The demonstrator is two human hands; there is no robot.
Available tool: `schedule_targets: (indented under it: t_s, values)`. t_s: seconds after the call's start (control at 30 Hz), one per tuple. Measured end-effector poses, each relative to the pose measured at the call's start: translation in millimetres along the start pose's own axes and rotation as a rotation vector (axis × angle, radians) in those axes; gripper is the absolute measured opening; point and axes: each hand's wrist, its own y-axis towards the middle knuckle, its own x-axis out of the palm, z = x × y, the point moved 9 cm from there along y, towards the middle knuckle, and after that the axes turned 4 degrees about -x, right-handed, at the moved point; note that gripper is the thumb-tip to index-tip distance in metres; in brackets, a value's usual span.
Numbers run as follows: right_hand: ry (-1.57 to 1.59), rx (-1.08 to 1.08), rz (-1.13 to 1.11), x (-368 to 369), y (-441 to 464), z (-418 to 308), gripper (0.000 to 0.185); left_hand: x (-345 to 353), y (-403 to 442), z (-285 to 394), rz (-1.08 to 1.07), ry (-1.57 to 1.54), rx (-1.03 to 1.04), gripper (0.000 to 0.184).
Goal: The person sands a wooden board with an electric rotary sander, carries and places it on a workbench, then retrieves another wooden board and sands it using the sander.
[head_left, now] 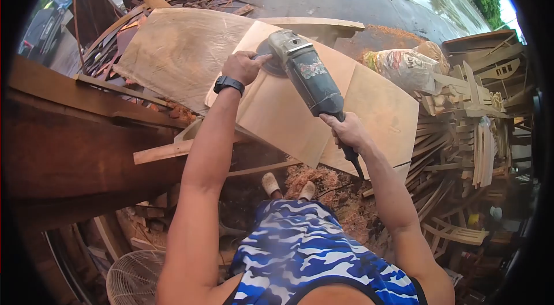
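Observation:
A large angle grinder (314, 79) with a grey head and dark body lies slantwise over a pale wooden panel (283, 111). Its round disc (266, 67) rests on or just over the panel's surface; I cannot tell which. My right hand (348, 131) is wrapped around the rear grip, where the black cord leaves. My left hand (241, 68), with a dark watch (229, 84) on the wrist, is closed beside the grinder's head, a digit reaching toward it. What lies inside that fist is mostly hidden, apparently the side handle.
More panels, one at the left (179, 45) and one at the right (381, 114), adjoin the middle one. A stuffed sack (404, 68) and stacked wood strips (485, 149) stand right. Shavings (352, 207) cover the ground by my feet. A fan (135, 279) is at lower left.

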Motion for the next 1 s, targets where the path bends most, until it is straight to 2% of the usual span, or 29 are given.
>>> schedule_targets:
  t_s: [0.1, 0.2, 0.4, 0.67, 0.73, 0.8, 0.83, 0.87, 0.93, 1.0]
  values:
    - [0.146, 0.071, 0.110, -14.7, -17.4, 23.1, 0.050, 31.4, 18.2, 46.2, -0.033, 0.071, 0.154, 0.064]
    - [0.211, 0.088, 0.193, -34.1, -41.4, 53.7, 0.045, 63.8, 1.9, 89.2, -0.071, 0.088, 0.259, 0.065]
    - [0.185, 0.079, 0.241, -58.1, -103.5, 96.3, 0.040, 102.9, -63.0, 124.9, -0.172, 0.021, 0.353, 0.051]
    - [0.189, 0.034, 0.207, -25.5, -156.7, 106.5, 0.030, 86.0, -132.4, 84.1, -0.134, -0.018, 0.309, 0.042]
    - [0.147, 0.074, 0.143, -17.2, -155.0, 101.6, 0.032, 69.1, -142.4, 69.4, -0.063, -0.032, 0.332, 0.040]
    - [0.129, -0.027, 0.087, -3.2, -149.4, 75.4, 0.038, 47.6, -146.9, 49.2, -0.047, -0.030, 0.237, 0.042]
    - [0.105, 0.038, 0.049, 3.8, -142.8, 83.0, 0.044, 37.9, -148.5, 38.5, 0.000, -0.050, 0.239, 0.042]
    - [0.102, 0.029, 0.060, 3.4, -137.4, 73.2, 0.044, 29.2, -148.2, 27.4, 0.050, -0.073, 0.243, 0.043]
    - [0.069, 0.018, -0.104, 19.2, -126.2, 49.9, 0.048, 14.7, -145.5, 1.5, 0.116, -0.060, 0.162, 0.044]
    - [0.004, -0.026, -0.104, 19.6, -109.0, 40.6, 0.048, 1.1, -142.5, -1.6, 0.130, -0.072, 0.153, 0.045]
